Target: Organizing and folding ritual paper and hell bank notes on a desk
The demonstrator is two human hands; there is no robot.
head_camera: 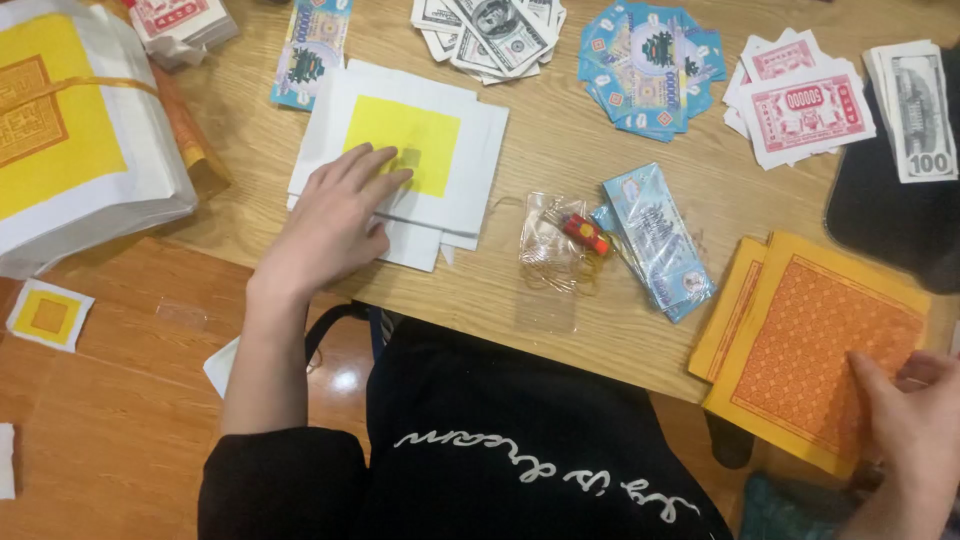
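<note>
Head | left hand (335,225) flat, released, on white-yellow sheets (405,150) | right hand (915,415) pinching orange sheets (810,345)

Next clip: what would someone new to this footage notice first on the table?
The white sheets with yellow squares at centre-left, with the left hand lying flat on them. At lower right, the right hand touches a stack of orange patterned paper. Fanned piles of paper notes line the far edge of the wooden table.

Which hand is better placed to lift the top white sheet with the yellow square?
Left. The left hand already lies flat on the white-and-yellow sheets; the right hand is far off, on the orange patterned sheets.
</note>
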